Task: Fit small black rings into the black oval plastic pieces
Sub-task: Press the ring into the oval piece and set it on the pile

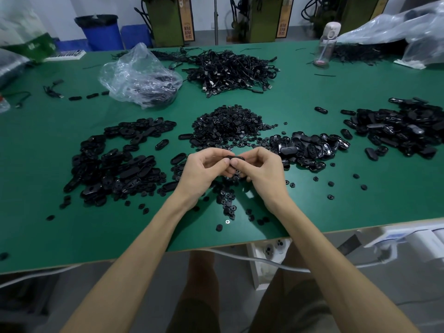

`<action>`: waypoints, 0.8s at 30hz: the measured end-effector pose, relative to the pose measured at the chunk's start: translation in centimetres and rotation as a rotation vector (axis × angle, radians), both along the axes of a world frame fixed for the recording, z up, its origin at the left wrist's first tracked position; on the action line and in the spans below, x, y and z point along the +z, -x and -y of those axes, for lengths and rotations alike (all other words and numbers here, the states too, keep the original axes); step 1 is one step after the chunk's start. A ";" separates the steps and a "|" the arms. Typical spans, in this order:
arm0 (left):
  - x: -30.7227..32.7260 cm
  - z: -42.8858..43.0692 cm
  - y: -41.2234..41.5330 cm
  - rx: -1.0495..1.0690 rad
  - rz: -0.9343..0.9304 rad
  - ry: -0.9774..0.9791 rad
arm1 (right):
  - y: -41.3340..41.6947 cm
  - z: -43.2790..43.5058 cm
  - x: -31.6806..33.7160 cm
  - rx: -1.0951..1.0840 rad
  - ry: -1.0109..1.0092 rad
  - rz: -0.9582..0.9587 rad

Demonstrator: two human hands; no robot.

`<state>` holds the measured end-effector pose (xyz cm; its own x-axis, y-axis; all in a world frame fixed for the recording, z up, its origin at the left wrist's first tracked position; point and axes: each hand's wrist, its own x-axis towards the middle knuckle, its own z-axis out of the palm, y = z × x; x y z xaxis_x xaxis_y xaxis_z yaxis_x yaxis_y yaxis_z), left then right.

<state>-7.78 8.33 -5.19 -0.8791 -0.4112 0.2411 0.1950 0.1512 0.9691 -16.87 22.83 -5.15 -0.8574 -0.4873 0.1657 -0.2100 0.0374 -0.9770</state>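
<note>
My left hand (204, 173) and my right hand (260, 170) meet above the green table (36, 164), both pinching one black oval piece (235, 157) between thumbs and fingers. Most of that piece is hidden by my fingers, and I cannot see a ring in it. A heap of small black rings (227, 126) lies just beyond my hands. More rings (227, 200) are scattered under and in front of my wrists. Piles of black oval pieces lie to the left (115, 164) and right (310, 147).
A further pile of oval pieces (406, 131) sits at far right. Behind are a tangle of black cables (230, 70), a clear plastic bag (139, 75) and a bottle (326, 44). The table's front edge (216, 247) runs just under my forearms.
</note>
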 end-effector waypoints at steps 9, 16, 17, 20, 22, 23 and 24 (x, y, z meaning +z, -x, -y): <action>0.0 -0.2 0.1 0.020 0.044 0.064 | 0.0 -0.1 0.0 0.043 0.043 0.022; -0.1 -0.2 0.1 0.076 0.061 0.126 | 0.0 -0.2 0.0 0.082 0.052 0.003; -0.1 -0.3 0.1 0.085 0.064 0.136 | 0.0 -0.1 0.0 0.080 0.046 -0.003; -0.1 -0.4 0.1 0.136 0.071 0.177 | -0.1 0.1 -0.1 0.100 0.034 -0.009; -0.1 -0.4 0.1 0.177 0.079 0.197 | -0.2 0.1 -0.1 0.128 0.019 -0.013; -0.1 -0.4 0.1 0.191 0.084 0.207 | -0.2 0.2 0.0 0.136 0.009 -0.017; 0.0 -0.4 0.1 0.198 0.089 0.213 | -0.2 0.2 0.0 0.137 0.000 -0.020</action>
<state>-7.85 8.71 -5.21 -0.8085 -0.5248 0.2662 0.0575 0.3798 0.9233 -16.67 22.66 -5.16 -0.7794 -0.5994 0.1823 -0.2326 0.0066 -0.9726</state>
